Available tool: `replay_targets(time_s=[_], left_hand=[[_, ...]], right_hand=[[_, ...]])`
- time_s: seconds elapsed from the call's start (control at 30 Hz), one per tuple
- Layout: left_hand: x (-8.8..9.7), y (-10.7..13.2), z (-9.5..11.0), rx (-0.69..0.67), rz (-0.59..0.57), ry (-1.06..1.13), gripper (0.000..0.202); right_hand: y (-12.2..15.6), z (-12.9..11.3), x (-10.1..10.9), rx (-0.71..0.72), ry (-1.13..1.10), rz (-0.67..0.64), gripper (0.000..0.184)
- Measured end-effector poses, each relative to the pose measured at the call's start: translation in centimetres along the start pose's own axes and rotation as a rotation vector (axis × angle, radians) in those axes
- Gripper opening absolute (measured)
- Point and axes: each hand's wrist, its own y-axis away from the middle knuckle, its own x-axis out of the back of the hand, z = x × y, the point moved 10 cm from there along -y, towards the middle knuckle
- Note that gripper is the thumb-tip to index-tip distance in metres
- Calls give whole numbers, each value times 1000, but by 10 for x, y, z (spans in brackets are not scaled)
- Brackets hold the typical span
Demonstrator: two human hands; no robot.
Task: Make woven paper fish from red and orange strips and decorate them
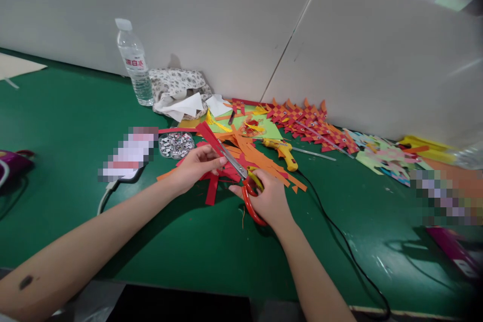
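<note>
My right hand (269, 198) is closed around the handles of a pair of scissors (250, 196), red and yellow at the grips. Their metal blades point up and left, alongside a red paper strip (209, 137). That strip is pinched between the fingers of my left hand (199, 165), close to the blade tips. Whether the blades have cut into it, I cannot tell. Beneath both hands lies a pile of orange paper strips (251, 150) mixed with red ones. One red strip (212, 190) sticks out toward me from the pile.
Left of the pile are a tray of googly eyes (176, 145) and a phone (130, 153) on a cable. A water bottle (135, 65) stands by the partition. A yellow glue gun (282, 152) trails its black cord rightward. Woven red-orange paper fish (302, 121) lie behind it.
</note>
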Motion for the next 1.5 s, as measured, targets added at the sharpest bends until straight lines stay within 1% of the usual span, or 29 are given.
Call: replay_targets(time_s=[0.23,0.37,0.43,0.53,0.6,0.77,1.0,1.2,1.37,1.5], left_hand=[[-4,1,4,-8,-24,4,16],[-5,1,2,24,-23,33,16],[-2,2,3,24,11,72,19],[6,2,8,-13,102,132,24],[10,2,11,-39,141,137,24],[12,1,15,-66,158,86,25],[12,0,14,-52,164,87,28],[12,0,13,-63,161,82,26],[11,0,13,-75,151,44,25],[10,1,13,-72,142,47,26]], right_hand=[[0,1,1,6,17,24,38],[1,3,1,-8,8,29,36],[1,4,1,-14,2,33,36],[1,6,1,-26,-2,33,36],[2,7,1,-30,-2,31,36],[2,7,0,-20,-10,48,35],[2,4,1,3,10,54,39],[2,6,-2,-39,0,12,40],[2,5,-4,-68,71,-45,35],[2,3,-6,-69,84,-75,34]])
